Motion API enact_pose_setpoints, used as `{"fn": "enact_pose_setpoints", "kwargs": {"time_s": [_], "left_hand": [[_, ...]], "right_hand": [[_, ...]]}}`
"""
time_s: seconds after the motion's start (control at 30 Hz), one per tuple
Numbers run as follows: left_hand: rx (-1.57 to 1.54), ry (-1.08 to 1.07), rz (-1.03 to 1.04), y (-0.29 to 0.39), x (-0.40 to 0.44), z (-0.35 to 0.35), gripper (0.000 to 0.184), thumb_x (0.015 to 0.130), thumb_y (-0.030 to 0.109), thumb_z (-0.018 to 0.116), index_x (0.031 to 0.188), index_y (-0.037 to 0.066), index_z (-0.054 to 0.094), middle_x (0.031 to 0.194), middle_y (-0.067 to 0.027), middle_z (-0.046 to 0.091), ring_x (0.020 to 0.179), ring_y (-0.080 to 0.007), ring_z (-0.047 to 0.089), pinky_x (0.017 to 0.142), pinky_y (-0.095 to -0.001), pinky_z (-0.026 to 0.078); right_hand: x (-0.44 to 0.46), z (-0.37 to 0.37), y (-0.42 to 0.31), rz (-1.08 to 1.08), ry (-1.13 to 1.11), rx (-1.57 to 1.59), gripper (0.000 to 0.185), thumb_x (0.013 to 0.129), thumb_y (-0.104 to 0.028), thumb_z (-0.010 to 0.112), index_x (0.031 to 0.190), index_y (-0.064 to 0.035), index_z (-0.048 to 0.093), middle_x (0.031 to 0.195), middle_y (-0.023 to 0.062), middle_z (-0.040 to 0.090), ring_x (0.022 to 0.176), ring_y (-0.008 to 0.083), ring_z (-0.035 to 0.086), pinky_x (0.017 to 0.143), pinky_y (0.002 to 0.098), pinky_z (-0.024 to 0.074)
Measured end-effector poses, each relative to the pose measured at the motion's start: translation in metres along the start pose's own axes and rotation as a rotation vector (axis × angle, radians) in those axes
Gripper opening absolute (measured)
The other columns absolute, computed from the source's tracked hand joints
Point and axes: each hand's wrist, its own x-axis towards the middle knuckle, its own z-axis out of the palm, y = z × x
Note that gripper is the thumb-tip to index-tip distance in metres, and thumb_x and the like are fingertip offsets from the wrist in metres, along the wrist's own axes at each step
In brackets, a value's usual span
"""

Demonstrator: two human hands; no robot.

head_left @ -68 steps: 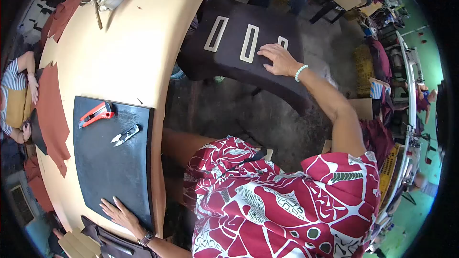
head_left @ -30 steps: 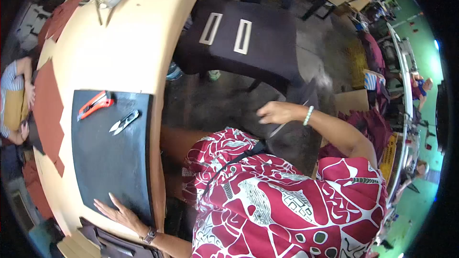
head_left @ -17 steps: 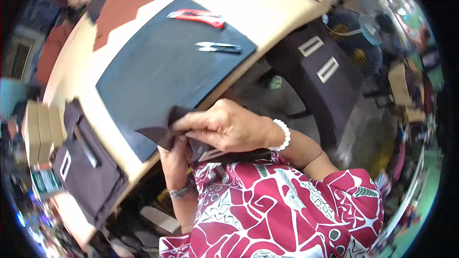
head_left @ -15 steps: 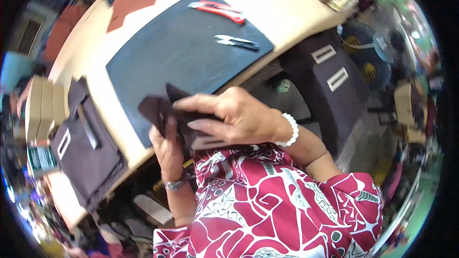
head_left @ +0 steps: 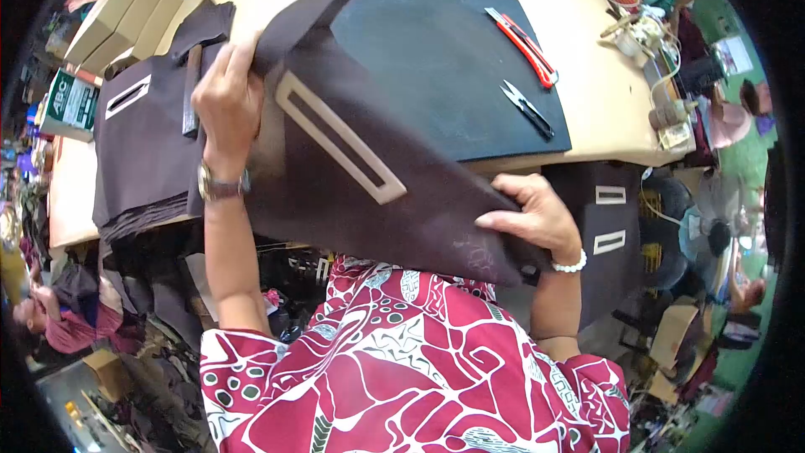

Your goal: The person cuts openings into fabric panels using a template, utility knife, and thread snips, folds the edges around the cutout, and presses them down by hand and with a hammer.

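A dark brown fabric panel (head_left: 335, 184) with a pale-framed long slot (head_left: 340, 138) is stretched at a slant between my hands, over the near edge of the table. My left hand (head_left: 228, 96), wearing a watch, is closed on the panel's upper left part, where the cloth folds over. At the lower right corner, my right hand (head_left: 537, 214) pinches the panel between thumb and fingers. Beyond the panel lies a black cutting mat (head_left: 436, 59), partly covered by it. A red utility knife (head_left: 526, 46) and small thread snips (head_left: 528, 109) rest on the mat.
Left on the table is a stack of dark panels (head_left: 142, 164) with a dark bar (head_left: 192, 92) on top, beside cardboard boxes (head_left: 126, 17) and a green-white box (head_left: 71, 105). More slotted panels (head_left: 599, 273) hang at right. Tangled items (head_left: 641, 42) sit at the far right corner.
The dark fabric, bunched between both hands earlier, is now spread out as a panel with its slot showing. My hands have moved apart, left hand up-left and right hand to the right. The view has turned.
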Motion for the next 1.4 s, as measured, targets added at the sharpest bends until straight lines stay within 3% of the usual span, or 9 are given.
{"fn": "enact_pose_setpoints", "kwargs": {"time_s": [0.17,0.3,0.43,0.6,0.67,0.7,0.83,1.0,1.4], "left_hand": [[0.19,-0.113,-0.034,-0.056,0.034,0.052,0.039,0.077,0.003,0.052,0.114,0.012,0.059,0.099,-0.0095,0.064,0.081,-0.0292,0.063,0.069,-0.0373,0.051],[0.395,-0.089,-0.03,-0.03,0.047,0.071,0.05,0.088,0.034,0.054,0.133,0.012,0.045,0.134,-0.0157,0.046,0.124,-0.0362,0.041,0.097,-0.0474,0.037],[-0.159,-0.358,-0.156,0.093,0.012,0.038,0.067,0.086,0.045,0.053,0.135,0.002,0.039,0.14,-0.0223,0.035,0.132,-0.0404,0.028,0.103,-0.0601,0.022],[-0.404,-0.717,-0.145,0.163,-0.041,0.047,0.07,0.085,0.052,0.051,0.138,0.007,0.037,0.145,-0.0181,0.028,0.135,-0.0364,0.023,0.106,-0.0565,0.02],[-0.354,-0.715,-0.098,0.164,-0.046,0.051,0.07,0.085,0.053,0.049,0.138,0.008,0.037,0.144,-0.0189,0.029,0.134,-0.036,0.024,0.106,-0.0567,0.02],[-0.361,-0.723,-0.081,0.16,-0.046,0.046,0.07,0.085,0.053,0.049,0.138,0.009,0.037,0.144,-0.0192,0.029,0.134,-0.0363,0.024,0.105,-0.0568,0.02],[-0.396,-0.724,-0.004,0.155,-0.042,0.049,0.068,0.086,0.054,0.049,0.137,0.01,0.038,0.143,-0.0198,0.03,0.133,-0.0374,0.025,0.105,-0.057,0.021],[-0.423,-0.691,0.027,0.15,-0.046,0.056,0.067,0.086,0.056,0.047,0.136,0.011,0.04,0.142,-0.0197,0.032,0.133,-0.0376,0.026,0.105,-0.0574,0.021],[-0.403,-0.629,0.049,0.168,-0.05,0.062,0.066,0.086,0.055,0.047,0.135,0.012,0.042,0.141,-0.0203,0.033,0.132,-0.0378,0.027,0.105,-0.0581,0.021]], "right_hand": [[0.044,-0.018,-0.001,-0.125,0.386,0.058,0.021,0.075,-0.006,0.068,0.092,0.0046,0.06,0.084,0.0054,0.063,0.076,0.0094,0.055,0.068,0.0253,0.045],[0.085,-0.01,0.007,-0.156,0.605,-0.5,0.024,0.076,-0.008,0.065,0.094,0.0029,0.055,0.086,0.0225,0.062,0.081,0.0409,0.059,0.071,0.0403,0.0462],[0.096,-0.006,0.011,-0.123,0.6,-0.573,0.03,0.075,-0.006,0.064,0.103,0.0009,0.055,0.092,0.0231,0.063,0.089,0.0408,0.059,0.076,0.0421,0.0465],[0.097,-0.027,0.013,-0.241,0.617,-0.591,0.038,0.074,-0.007,0.067,0.109,0.0009,0.055,0.098,0.0217,0.064,0.092,0.0361,0.062,0.078,0.0397,0.0467],[0.087,-0.041,0.005,0.016,0.65,-0.442,0.038,0.075,-0.007,0.067,0.111,0.0001,0.056,0.095,0.0165,0.066,0.085,0.0245,0.064,0.074,0.0349,0.0485],[0.084,-0.049,0.016,-0.143,0.756,-0.505,0.035,0.077,-0.006,0.066,0.111,-0.0005,0.057,0.088,0.0129,0.065,0.075,0.0184,0.062,0.068,0.0305,0.049],[0.057,-0.064,0.023,-0.028,0.81,-0.581,0.033,0.078,-0.003,0.065,0.11,0.0016,0.058,0.087,0.0117,0.064,0.075,0.0142,0.06,0.066,0.0268,0.0483],[0.028,-0.044,0.041,-0.131,0.803,-0.895,0.034,0.079,0.0,0.062,0.113,0.0012,0.06,0.104,0.0182,0.064,0.093,0.0282,0.062,0.084,0.0359,0.0484],[0.01,-0.02,0.026,-0.186,1.129,-0.436,0.038,0.083,0.001,0.062,0.12,-0.0001,0.057,0.101,0.0096,0.065,0.082,0.0124,0.06,0.071,0.0262,0.0483]]}}
